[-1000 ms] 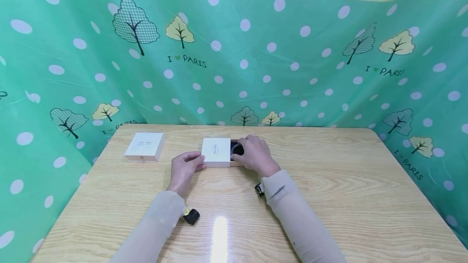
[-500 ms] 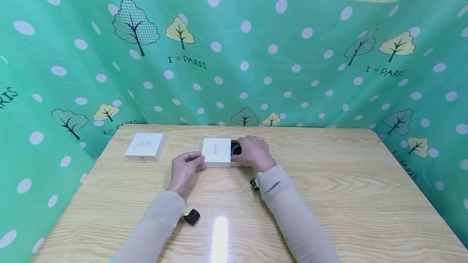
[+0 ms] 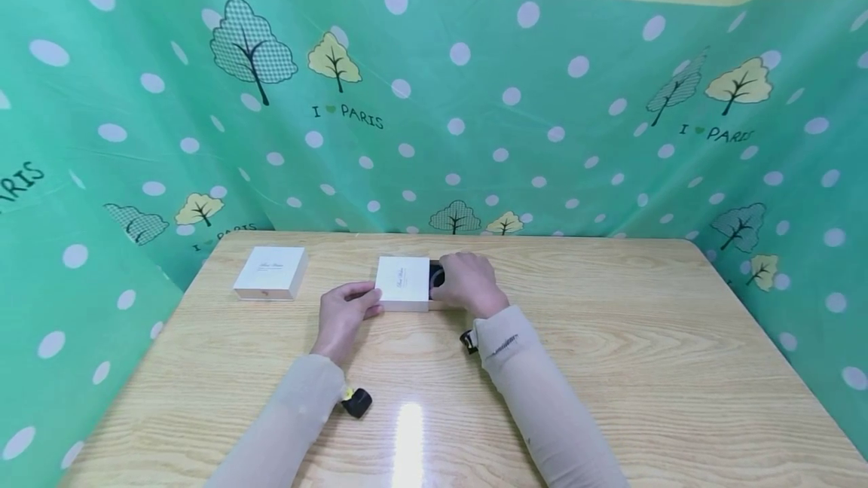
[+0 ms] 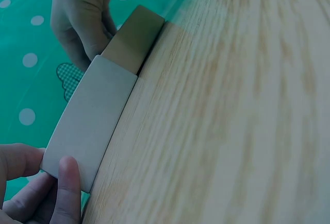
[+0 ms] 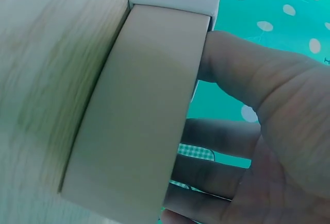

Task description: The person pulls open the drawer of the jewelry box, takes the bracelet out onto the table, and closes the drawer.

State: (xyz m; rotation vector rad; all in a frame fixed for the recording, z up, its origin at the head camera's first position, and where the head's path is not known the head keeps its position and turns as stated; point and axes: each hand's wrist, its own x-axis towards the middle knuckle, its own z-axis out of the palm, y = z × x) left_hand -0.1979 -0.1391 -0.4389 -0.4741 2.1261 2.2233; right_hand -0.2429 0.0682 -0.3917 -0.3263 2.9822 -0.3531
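Observation:
A white box sleeve (image 3: 401, 279) with small print on top lies at the far middle of the table. Its tan drawer (image 5: 131, 110) sticks out to the right, with a dark interior. Inside shows part of a thin grey ring-shaped thing (image 3: 437, 277). My left hand (image 3: 341, 315) grips the sleeve's left end between thumb and fingers. Over the drawer is my right hand (image 3: 471, 282), thumb at the rim beside the sleeve and fingers reaching down inside. Its fingertips are hidden, so I cannot tell whether they pinch the ring-shaped thing.
A second white box (image 3: 271, 271), shut, stands at the back left of the wooden table (image 3: 610, 352). Behind the table's far edge hangs a green dotted curtain (image 3: 542, 119). Each wrist wears a small black camera.
My right hand and forearm have shifted slightly left over the drawer. The left hand keeps its grip on the sleeve, and the boxes stay where they were.

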